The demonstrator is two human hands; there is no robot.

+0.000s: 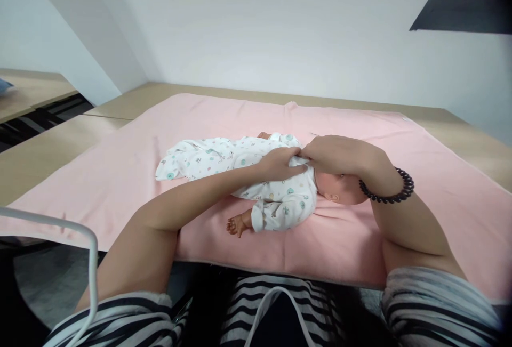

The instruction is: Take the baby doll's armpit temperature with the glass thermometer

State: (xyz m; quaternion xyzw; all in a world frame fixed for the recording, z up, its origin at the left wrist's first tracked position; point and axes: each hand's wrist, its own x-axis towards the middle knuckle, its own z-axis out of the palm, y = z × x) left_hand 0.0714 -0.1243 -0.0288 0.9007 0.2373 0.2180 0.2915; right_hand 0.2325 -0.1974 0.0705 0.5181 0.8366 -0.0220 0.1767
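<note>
"Black and white stripes on the sleeves (128, 312) are nearest to me, as I watch from far away. What comes after them?"

"After them lies the doll (276, 191), on its back upon the pink blanket (444, 176), in a white printed garment (216, 155). Its head (340, 192) points to the right."

"And the hands?"

"I have the left hand (280, 164) and the right hand (334, 154) together at the upper chest. Both touch the cloth with bent fingers; whether they pinch it firmly, I cannot tell, since the fingertips are partly hidden."

"How would you do this handling well?"

"I would steady the cloth with one hand and work with the other, lifting slightly, so nothing presses on the chest. The right wrist, with its dark coiled band (408, 184), passes over the head, so I would raise it a little."

"And farther?"

"Behind the blanket shows the wooden surface (460, 134), then the white wall (256, 32)."
</note>
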